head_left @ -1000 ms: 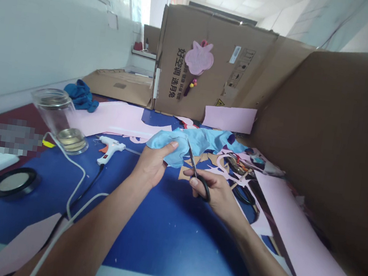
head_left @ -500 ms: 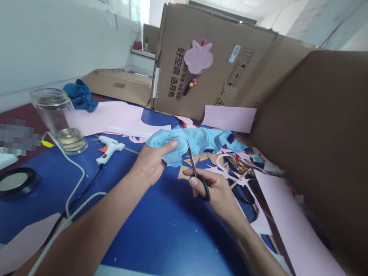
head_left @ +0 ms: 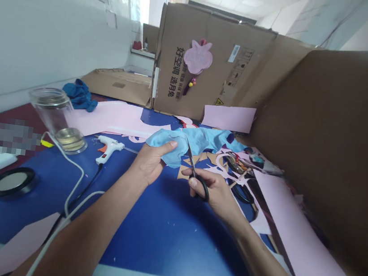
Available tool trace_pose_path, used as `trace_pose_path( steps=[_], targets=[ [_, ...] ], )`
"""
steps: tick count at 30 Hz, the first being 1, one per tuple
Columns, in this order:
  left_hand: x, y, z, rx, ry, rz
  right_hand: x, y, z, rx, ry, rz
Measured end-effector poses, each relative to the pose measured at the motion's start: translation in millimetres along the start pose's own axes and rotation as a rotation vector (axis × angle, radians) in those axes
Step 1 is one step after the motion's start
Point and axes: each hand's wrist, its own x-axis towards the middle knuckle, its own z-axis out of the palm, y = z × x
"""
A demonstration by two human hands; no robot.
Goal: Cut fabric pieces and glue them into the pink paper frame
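My left hand [head_left: 148, 163] grips a crumpled piece of light blue fabric [head_left: 183, 144], with the thumb pressed on top of it. My right hand [head_left: 213, 194] holds a pair of black-handled scissors [head_left: 193, 171] by the finger loops. The steel blades point up and away, their tips right next to the fabric's edge. Whether the blades touch the cloth is hard to tell. A white hot glue gun [head_left: 108, 148] lies on the blue tabletop [head_left: 165, 226] to the left of my left hand.
A glass jar [head_left: 57, 121] with yellowish liquid and a black tape roll [head_left: 10, 182] stand at left. White cable [head_left: 73, 191] crosses the table. Pink paper sheets [head_left: 307, 258] and cut scraps lie at right, before cardboard walls [head_left: 214, 60] bearing a pink felt ornament.
Both hands have shifted very slightly left, with the fabric and scissors. The grips look unchanged.
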Motion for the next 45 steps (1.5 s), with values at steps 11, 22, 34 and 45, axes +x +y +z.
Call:
trace_pose_path(
  steps=[11, 22, 34, 45],
  targets=[
    [0, 3, 1.1, 0.012, -0.031, -0.012, 0, 2, -2, 0.053, -0.015, -0.006],
    [1, 8, -0.4, 0.049, -0.047, -0.013, -1, 2, -3, 0.068, -0.018, -0.015],
    [4, 11, -7.8, 0.061, -0.042, -0.105, 0, 6, -4, 0.113, -0.035, 0.001],
    [4, 13, -8.7, 0.069, -0.049, -0.127, -1, 6, -5, 0.112, -0.042, 0.011]
  ],
)
